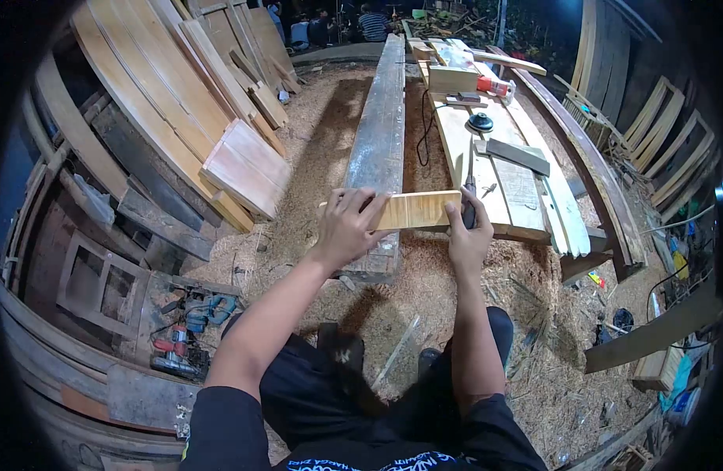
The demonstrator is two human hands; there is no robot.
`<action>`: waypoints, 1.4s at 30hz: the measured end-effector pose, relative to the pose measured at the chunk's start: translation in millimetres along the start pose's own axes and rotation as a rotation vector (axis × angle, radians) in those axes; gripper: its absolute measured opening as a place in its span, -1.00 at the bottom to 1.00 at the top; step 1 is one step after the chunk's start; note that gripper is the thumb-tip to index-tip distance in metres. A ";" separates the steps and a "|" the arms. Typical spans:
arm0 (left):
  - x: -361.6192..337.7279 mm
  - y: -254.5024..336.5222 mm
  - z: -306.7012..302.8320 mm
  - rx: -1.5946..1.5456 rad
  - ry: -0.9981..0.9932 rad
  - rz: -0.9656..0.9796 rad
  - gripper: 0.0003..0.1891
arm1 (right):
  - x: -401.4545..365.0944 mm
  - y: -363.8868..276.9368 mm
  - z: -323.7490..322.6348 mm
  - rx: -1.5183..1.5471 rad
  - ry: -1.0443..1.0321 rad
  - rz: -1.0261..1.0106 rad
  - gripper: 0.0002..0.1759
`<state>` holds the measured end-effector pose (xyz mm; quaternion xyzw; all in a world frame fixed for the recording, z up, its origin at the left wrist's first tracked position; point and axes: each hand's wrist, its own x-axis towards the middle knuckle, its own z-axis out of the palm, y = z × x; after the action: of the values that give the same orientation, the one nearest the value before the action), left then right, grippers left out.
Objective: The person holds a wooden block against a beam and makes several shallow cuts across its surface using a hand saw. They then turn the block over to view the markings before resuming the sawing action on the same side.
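Note:
A short, light-coloured wooden board (412,211) is held level in front of me, over the near end of a long dark beam (375,149). My left hand (352,224) wraps round the board's left part, fingers over its top edge. My right hand (467,228) grips its right end, thumb on the near face. Just behind my right hand, a dark-handled tool (470,177) points away over the workbench boards (487,204); whether my fingers touch it I cannot tell.
On the bench lie a black round disc (480,122), a grey wooden strip (518,156) and a red and white bottle-like object (495,85). Planks (157,86) lean at the left. Power tools (181,345) sit lower left. Wood shavings cover the ground. People sit far back.

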<state>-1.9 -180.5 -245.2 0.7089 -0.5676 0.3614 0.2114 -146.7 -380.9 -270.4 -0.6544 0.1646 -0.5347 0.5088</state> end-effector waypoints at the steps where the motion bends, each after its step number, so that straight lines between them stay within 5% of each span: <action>1: 0.0 -0.2 0.7 -0.012 -0.001 -0.007 -0.17 | 0.1 0.3 -2.5 0.068 -0.029 0.097 -0.60; 4: 0.7 0.2 -7.5 0.040 -0.067 -0.067 -0.12 | -8.6 -7.4 -10.3 0.164 -0.061 0.232 -0.63; 6: -2.9 -3.0 -5.5 0.026 -0.080 -0.109 -0.08 | -11.9 10.0 -12.8 0.094 -0.063 0.028 -0.64; 8: -10.3 -8.9 -5.4 0.012 -0.070 -0.371 -0.01 | -16.0 20.7 -17.4 0.120 -0.077 0.085 -0.63; 10: -10.1 -16.7 -5.1 -0.098 0.039 -0.417 -0.16 | -18.8 6.5 -19.1 0.183 -0.102 0.131 -0.62; 11: -11.3 -19.1 -4.0 -0.266 0.019 -0.534 -0.29 | -13.7 35.2 -21.3 0.089 -0.105 -0.124 -0.62; 13: -15.0 -21.4 5.2 -0.514 0.075 -0.697 -0.48 | -21.3 15.9 -20.8 0.151 -0.101 0.050 -0.62; 14: -14.4 -24.1 8.8 -0.519 0.071 -0.708 -0.48 | -22.9 10.4 -19.8 0.223 -0.084 0.206 -0.61; 42: 3.4 -41.5 22.1 -0.519 -0.052 -0.787 -0.49 | -24.4 25.6 -26.8 0.155 -0.126 0.233 -0.57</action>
<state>44.2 -187.4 -252.3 0.8028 -0.3326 0.0822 0.4880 -170.6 -386.4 -307.4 -0.6217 0.1655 -0.4410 0.6258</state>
